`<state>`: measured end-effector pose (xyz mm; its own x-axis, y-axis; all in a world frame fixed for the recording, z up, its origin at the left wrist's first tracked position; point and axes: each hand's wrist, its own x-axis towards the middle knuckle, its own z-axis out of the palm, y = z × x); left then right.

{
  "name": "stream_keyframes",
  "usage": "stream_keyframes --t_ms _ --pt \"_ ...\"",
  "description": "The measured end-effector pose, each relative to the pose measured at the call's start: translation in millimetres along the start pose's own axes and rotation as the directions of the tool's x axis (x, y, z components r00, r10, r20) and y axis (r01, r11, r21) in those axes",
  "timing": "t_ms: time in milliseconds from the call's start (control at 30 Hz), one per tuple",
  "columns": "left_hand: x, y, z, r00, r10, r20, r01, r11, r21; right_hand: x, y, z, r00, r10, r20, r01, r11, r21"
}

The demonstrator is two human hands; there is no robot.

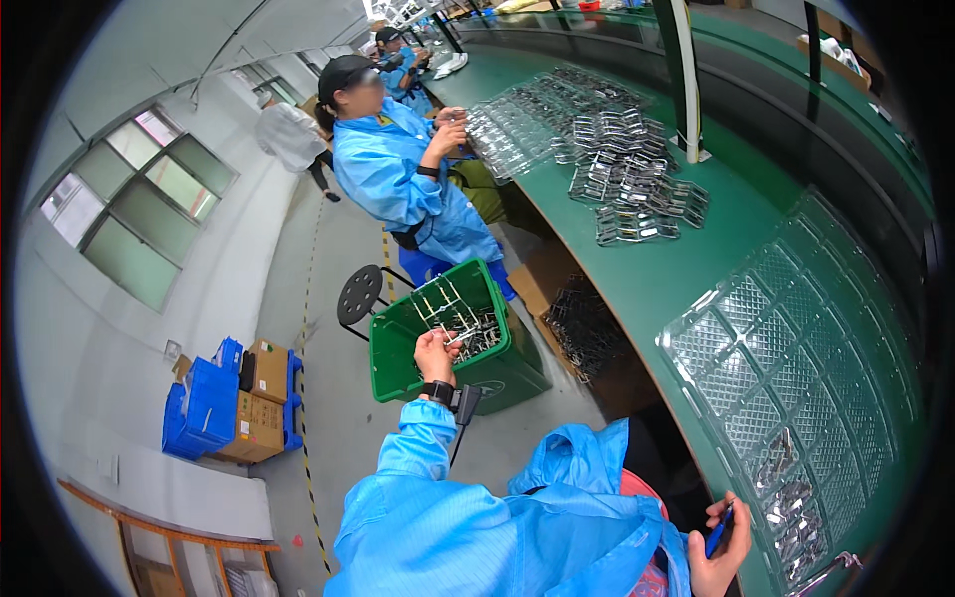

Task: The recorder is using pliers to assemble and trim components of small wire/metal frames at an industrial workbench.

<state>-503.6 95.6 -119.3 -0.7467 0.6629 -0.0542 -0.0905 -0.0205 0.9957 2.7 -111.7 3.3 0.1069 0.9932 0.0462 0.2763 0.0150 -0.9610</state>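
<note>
My left hand [435, 356] is stretched out over a green bin [386, 360], its fingers closed on a thin, pronged metal frame [445, 303]. Inside the bin lie many loose metal pieces [482, 336]. At the bench edge my right hand [721, 557] is closed around a slim blue tool [717, 532]; its exact kind is hard to make out. Beside that hand, a clear plastic tray [741, 368] with a ribbed pattern rests on the green bench. Small shiny metal parts [793, 512] lie in the tray's near cells.
A pile of metal frames [632, 174] and more clear trays [512, 124] lie farther along the bench [607, 269]. A co-worker in blue [398, 189] sits there. A black stool [360, 296] stands behind the bin. Blue crates [204, 403] and cartons [267, 368] are stacked at left.
</note>
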Motion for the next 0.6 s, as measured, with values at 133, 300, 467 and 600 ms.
stream_keyframes --t_ms 133,300,467,600 --pt "5 -4 -9 1.000 -0.019 -0.013 0.019 1.000 0.020 1 -6 2 1.000 -0.023 0.001 0.023 0.999 -0.031" --pt "22 -1 -14 0.904 -0.401 -0.146 0.417 0.904 0.097 -10 -9 2 1.000 0.021 -0.021 -0.021 0.999 -0.025" --pt "49 -35 7 0.990 0.138 0.008 -0.131 0.921 0.367 -7 6 9 0.991 -0.078 -0.112 0.070 0.995 -0.076" --pt "-65 54 136 0.835 0.265 0.481 -0.417 0.877 0.240 -10 -2 -11 0.986 -0.080 -0.143 0.057 0.986 -0.157"
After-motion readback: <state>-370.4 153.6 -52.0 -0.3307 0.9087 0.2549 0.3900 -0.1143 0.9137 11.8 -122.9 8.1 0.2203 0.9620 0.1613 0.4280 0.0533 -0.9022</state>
